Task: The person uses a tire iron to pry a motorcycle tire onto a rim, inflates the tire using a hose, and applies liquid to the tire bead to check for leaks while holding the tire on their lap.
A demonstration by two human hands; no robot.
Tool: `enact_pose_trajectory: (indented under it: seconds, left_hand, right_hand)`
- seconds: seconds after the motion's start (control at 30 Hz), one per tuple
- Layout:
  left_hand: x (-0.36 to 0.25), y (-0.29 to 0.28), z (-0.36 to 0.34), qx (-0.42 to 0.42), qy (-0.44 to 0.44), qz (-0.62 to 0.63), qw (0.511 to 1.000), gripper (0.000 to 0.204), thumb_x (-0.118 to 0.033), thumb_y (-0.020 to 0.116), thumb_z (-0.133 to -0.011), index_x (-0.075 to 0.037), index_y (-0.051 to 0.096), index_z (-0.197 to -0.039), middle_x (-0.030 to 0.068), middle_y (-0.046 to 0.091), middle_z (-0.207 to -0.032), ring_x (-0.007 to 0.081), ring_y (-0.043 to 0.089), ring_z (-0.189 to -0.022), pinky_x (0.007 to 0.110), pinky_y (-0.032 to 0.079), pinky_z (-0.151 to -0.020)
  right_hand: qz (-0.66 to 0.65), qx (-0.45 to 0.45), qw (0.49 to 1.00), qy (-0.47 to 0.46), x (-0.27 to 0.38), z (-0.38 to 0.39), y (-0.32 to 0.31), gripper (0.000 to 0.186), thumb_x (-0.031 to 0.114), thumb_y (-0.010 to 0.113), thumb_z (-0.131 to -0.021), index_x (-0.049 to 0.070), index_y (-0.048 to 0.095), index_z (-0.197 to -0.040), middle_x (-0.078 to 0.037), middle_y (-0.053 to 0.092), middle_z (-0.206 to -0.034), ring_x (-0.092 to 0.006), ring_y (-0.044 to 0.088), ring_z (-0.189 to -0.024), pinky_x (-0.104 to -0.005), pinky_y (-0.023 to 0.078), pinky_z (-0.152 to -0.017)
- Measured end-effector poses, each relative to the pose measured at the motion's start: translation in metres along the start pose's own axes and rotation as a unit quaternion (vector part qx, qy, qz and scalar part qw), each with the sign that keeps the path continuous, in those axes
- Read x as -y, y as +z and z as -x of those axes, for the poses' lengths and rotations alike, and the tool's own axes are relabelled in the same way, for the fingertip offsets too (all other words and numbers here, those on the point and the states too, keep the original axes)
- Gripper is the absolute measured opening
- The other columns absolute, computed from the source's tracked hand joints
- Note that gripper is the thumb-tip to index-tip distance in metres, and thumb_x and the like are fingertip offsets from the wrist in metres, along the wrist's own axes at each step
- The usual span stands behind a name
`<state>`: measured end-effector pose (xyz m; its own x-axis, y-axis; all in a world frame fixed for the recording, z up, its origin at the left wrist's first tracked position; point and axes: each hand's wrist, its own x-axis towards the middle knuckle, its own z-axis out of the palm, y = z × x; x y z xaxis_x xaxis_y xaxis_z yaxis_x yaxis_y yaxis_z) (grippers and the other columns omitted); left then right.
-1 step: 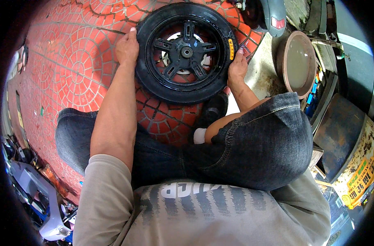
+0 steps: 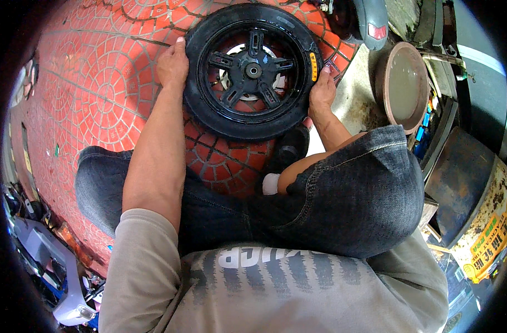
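Note:
A black scooter wheel [image 2: 231, 126] with its tyre fitted is in front of me, its spoked side facing up. Its five-armed black hub [image 2: 269, 65] has a round bore in the middle, and part of a silver brake disc [image 2: 247, 97] shows between the spokes. My left hand [image 2: 172, 65] grips the tyre's left side, thumb up and the other fingers hidden beneath. On the opposite side my right hand [image 2: 322, 91] holds the tyre beside a yellow label [image 2: 314, 66] on the rim. Its fingers are also mostly out of sight under the rubber.
Red patterned paving [image 2: 106, 94] lies under the wheel. To the right stands a round brown basin [image 2: 381, 83] of murky water, with a rusty metal drum [image 2: 459, 183] nearer me. A vehicle's rear with a red light [image 2: 377, 31] is at the top. A grey-purple scooter [image 2: 64, 266] stands lower left.

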<state>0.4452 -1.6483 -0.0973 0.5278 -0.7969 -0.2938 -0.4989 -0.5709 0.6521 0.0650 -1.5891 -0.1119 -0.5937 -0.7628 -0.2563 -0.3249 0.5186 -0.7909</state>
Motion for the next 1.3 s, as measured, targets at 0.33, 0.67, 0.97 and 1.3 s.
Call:
enact_pose_trajectory:
  seconds: [0.33, 0.67, 0.97, 1.3]
  left_hand:
    - [0.002, 0.002, -0.001, 0.01, -0.013, 0.02, 1.0, 0.065, -0.063, 0.053, -0.102, -0.009, 0.076, -0.127, 0.0235, 0.074, -0.126, 0.0412, 0.067, -0.123, 0.048, 0.049, -0.105]
    - [0.0, 0.001, 0.0, 0.005, -0.01, 0.011, 1.0, 0.064, -0.062, 0.055, -0.101, -0.009, 0.077, -0.127, 0.0231, 0.073, -0.127, 0.0401, 0.067, -0.124, 0.047, 0.049, -0.106]
    - [0.0, -0.001, 0.0, 0.01, -0.015, 0.005, 1.0, 0.062, -0.061, 0.055, -0.102, -0.009, 0.077, -0.128, 0.0227, 0.074, -0.127, 0.0399, 0.067, -0.124, 0.046, 0.049, -0.106]
    - [0.001, 0.0, -0.001, 0.007, -0.016, 0.001, 1.0, 0.06, -0.06, 0.055, -0.102, -0.01, 0.077, -0.126, 0.0234, 0.074, -0.125, 0.0405, 0.067, -0.122, 0.047, 0.049, -0.104]
  right_hand:
    - [-0.005, -0.002, 1.0, -0.007, -0.007, -0.003, -0.001, 0.071, 0.056, 0.044, -0.11, -0.007, 0.063, -0.139, -0.023, 0.068, -0.132, -0.0335, 0.063, -0.121, -0.0416, 0.045, -0.107]
    - [-0.005, 0.004, 1.0, -0.006, -0.001, -0.001, -0.002, 0.072, 0.056, 0.043, -0.11, -0.007, 0.063, -0.137, -0.024, 0.069, -0.13, -0.0344, 0.064, -0.12, -0.0414, 0.045, -0.107]
    - [0.02, 0.007, 1.0, 0.018, 0.01, 0.004, -0.005, 0.072, 0.057, 0.044, -0.109, -0.007, 0.065, -0.136, -0.026, 0.069, -0.131, -0.0375, 0.063, -0.123, -0.0426, 0.044, -0.108]
    - [0.025, 0.021, 0.999, 0.022, 0.002, -0.002, -0.005, 0.07, 0.055, 0.044, -0.11, -0.006, 0.065, -0.135, -0.023, 0.07, -0.127, -0.0338, 0.064, -0.118, -0.0418, 0.045, -0.106]
